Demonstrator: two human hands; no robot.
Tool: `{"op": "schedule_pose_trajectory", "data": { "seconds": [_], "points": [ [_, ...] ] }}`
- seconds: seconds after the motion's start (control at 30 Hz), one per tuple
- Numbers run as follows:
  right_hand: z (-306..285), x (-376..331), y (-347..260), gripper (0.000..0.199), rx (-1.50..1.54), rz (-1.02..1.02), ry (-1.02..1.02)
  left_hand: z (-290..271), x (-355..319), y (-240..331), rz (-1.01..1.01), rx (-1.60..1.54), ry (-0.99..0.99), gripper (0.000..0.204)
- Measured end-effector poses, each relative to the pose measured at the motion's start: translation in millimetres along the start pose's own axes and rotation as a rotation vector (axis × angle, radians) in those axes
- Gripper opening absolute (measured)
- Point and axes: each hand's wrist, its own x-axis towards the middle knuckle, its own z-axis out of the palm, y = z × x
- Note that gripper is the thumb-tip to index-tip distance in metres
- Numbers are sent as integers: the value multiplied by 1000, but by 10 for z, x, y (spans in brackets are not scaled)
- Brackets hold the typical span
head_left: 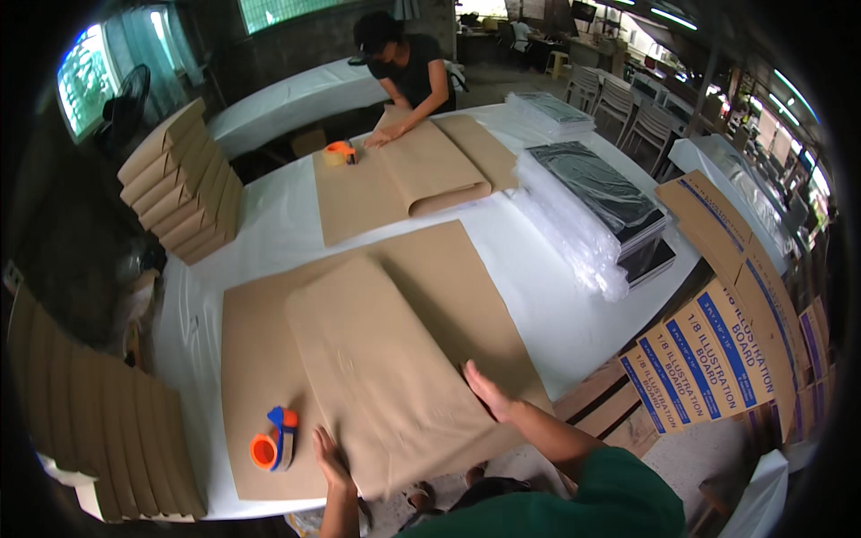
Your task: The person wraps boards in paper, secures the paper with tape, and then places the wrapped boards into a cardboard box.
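Observation:
A flat bundle in brown kraft paper point(386, 377) lies aslant before me, its near end at the table edge. My left hand point(330, 459) rests along its near left side, fingers stretched out. On the opposite side my right hand point(487, 391) lies with straight fingers and the palm against the bundle. Neither hand's fingers are wrapped round it. Under the bundle spreads a larger brown paper sheet point(256, 350). An orange and blue tape dispenser point(285, 439) sits on that sheet, left of my left hand.
Across the white-covered table point(269, 211), a co-worker point(417, 76) presses on another folded brown paper point(430, 166), beside an orange tape dispenser point(341, 152). Wrapped parcels stand stacked at left point(188, 188) and near left point(99, 412). Plastic-wrapped dark panels point(601, 188) and printed cartons point(708, 359) are at right.

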Motion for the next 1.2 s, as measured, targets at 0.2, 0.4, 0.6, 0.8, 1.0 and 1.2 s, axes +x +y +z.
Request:
{"op": "schedule_pose_trajectory", "data": {
  "seconds": [0.2, 0.4, 0.6, 0.8, 1.0, 1.2],
  "points": [
    [-189, 306, 7, 76, -340, 273, 233, 308, -5, -50, 27, 490, 203, 66],
    [-155, -46, -359, 73, -566, -434, 384, 917, -298, 187, 445, 335, -12, 73],
    [-212, -279, -970, 87, -574, -750, 291, 1225, -314, 408, 698, 392, 39, 72],
    [-455, -287, -1149, 87, -495, -895, 349, 1646, -381, 397, 804, 614, -234, 66],
    [-362, -462, -1231, 78, -321, -839, 331, 1942, -143, 320, 879, 739, 264, 54],
    [83, -461, -522, 60, 366, -628, 376, 2981, 712, 1179, 725, 1180, -259, 44]
  ]
}}
